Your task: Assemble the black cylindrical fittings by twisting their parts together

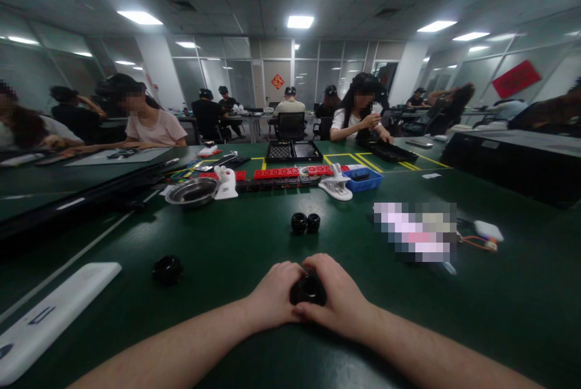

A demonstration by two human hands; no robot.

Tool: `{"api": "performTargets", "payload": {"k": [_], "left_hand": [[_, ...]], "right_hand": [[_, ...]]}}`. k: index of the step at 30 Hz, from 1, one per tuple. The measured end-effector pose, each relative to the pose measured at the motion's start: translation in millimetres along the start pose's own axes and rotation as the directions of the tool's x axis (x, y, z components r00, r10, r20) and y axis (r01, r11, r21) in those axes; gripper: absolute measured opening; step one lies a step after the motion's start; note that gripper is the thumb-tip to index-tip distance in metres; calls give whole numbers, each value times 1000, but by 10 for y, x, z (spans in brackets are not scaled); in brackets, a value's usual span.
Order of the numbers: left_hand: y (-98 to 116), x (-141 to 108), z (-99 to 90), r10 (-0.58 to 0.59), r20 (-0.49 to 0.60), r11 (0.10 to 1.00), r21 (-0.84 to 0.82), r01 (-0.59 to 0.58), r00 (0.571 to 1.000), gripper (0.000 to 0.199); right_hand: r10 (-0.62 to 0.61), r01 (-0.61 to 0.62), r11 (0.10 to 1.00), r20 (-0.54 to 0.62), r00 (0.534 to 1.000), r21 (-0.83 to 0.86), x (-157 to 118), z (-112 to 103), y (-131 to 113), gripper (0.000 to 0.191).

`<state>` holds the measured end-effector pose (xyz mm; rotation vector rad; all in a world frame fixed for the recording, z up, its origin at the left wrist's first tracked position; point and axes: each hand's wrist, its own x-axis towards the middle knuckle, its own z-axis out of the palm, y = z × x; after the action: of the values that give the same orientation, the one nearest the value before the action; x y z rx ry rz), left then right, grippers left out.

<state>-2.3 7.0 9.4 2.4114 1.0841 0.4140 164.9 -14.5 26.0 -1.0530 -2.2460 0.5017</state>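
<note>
Cupping black ring (308, 293) between left hand (276, 293) and right hand (339, 295), both curled round it, at worktop (236, 244) | matching pair (299, 223) stands beyond | fourth piece (167, 270) untouched, left | handling apparently unfinished

Held black ring (309, 297): glossy, looks like plastic. Pair of rings (299, 224) and lone ring (167, 270): same shine. Bowl (190, 192): shiny metal. Blue bin (368, 184): smooth plastic. White clip (336, 187): smooth plastic, slight gloss. White slab (68, 304): smooth, satin. Green surface (236, 244): smooth, dull sheen.
</note>
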Motion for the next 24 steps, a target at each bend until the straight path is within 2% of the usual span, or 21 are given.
{"api": "performTargets", "payload": {"k": [2,4,6,9,11,16,18,21,24], "left_hand": [[-1,-1,3,-7,4,1000,13,7,1000,43],[8,-3,0,-40,6,999,25,40,999,37],[18,-4,-4,-65,2,997,29,64,998,33],[16,-3,-4,-44,-10,999,16,44,999,36],[9,-1,-3,-25,-7,1000,6,25,1000,40],[20,1,-14,-22,17,1000,16,22,1000,41],[30,0,-18,-46,13,999,21,46,999,38],[38,-3,-22,-75,2,997,17,75,997,35],[32,-4,-21,-38,3,999,-8,38,999,42]], "right_hand": [[3,-4,1000,25,1000,17,5,6,1,38],[-53,50,996,48,997,73,-2,-6,-3,36],[-136,127,983,62,989,133,-17,-27,-8,40],[-223,214,963,36,974,166,-31,-46,-10,46],[-207,205,970,5,978,132,-29,-41,-7,44],[-62,61,997,5,998,42,-18,-8,12,36],[-99,98,992,12,995,80,-25,-10,13,34],[-191,187,971,14,981,150,-40,-28,2,41],[-196,195,972,-8,981,128,-36,-38,-12,44]]}}
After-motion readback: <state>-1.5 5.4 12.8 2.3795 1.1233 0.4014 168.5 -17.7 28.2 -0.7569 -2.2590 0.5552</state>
